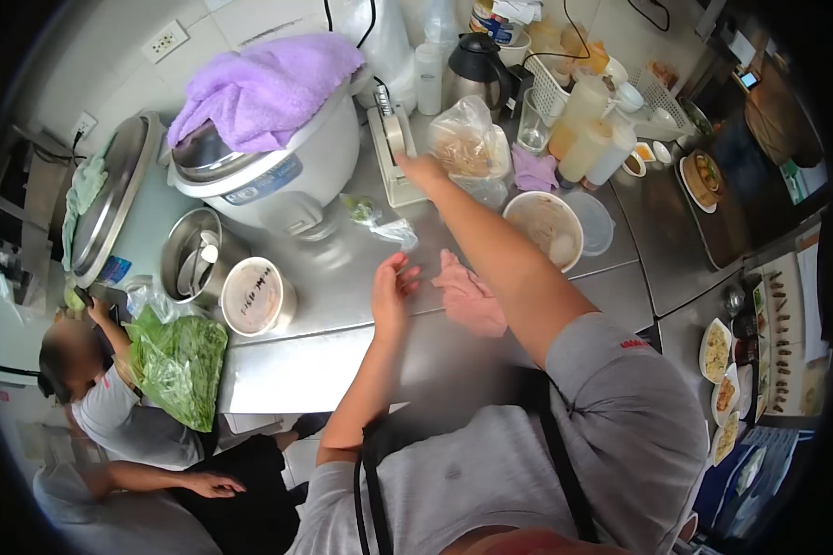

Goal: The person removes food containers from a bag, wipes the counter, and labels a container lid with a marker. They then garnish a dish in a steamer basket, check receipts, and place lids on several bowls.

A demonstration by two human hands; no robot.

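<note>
My right hand (423, 171) reaches far across the steel counter (342, 277). It lies between a white countertop device (393, 157) and a clear plastic bag of brownish food (470, 141), touching the bag's lower left edge. Whether it grips the bag is too small to tell. My left hand (393, 282) hovers low over the counter with its fingers apart and nothing in it. A crumpled pink cloth (470, 298) lies just to its right, and a small scrap of clear plastic (393, 231) lies beyond it.
A rice cooker (287, 176) with a purple towel (264, 83) on top stands at the left, beside a steel pot (194, 264) and a lidded tub (254, 296). A white bowl (544, 227), bottles and a kettle (477, 65) crowd the back right. A person (111, 407) crouches lower left by a bag of greens (180, 361).
</note>
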